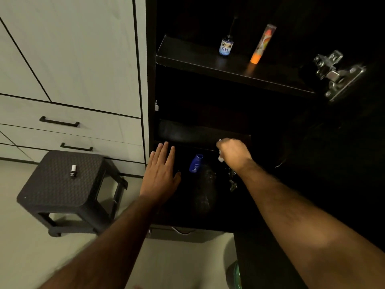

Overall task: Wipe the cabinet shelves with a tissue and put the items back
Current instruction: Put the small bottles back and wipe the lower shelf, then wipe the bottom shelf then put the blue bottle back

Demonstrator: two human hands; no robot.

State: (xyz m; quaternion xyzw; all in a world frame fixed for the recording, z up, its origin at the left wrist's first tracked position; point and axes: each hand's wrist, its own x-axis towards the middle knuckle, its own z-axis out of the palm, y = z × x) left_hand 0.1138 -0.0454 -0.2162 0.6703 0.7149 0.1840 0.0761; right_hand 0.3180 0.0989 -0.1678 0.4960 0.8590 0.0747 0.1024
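Left of the middle shelf (200, 134), a small bottle (73, 170) waits on the stool (62, 180). The left hand (161, 172) hovers flat, fingers straight, at the shelf's front-left. The right hand (233, 152) clutches the tissue (220, 158) at its front edge: wiping seems underway; next, sweep leftward.

Legible text, one item: small dark bottle (226, 45) on the upper shelf (198, 57), label with the letters "NIVE" in blue. Blue bottle (195, 163) lower down: white marking, too small to read. Orange tube (263, 44) and vial on stool (72, 171): print unreadable
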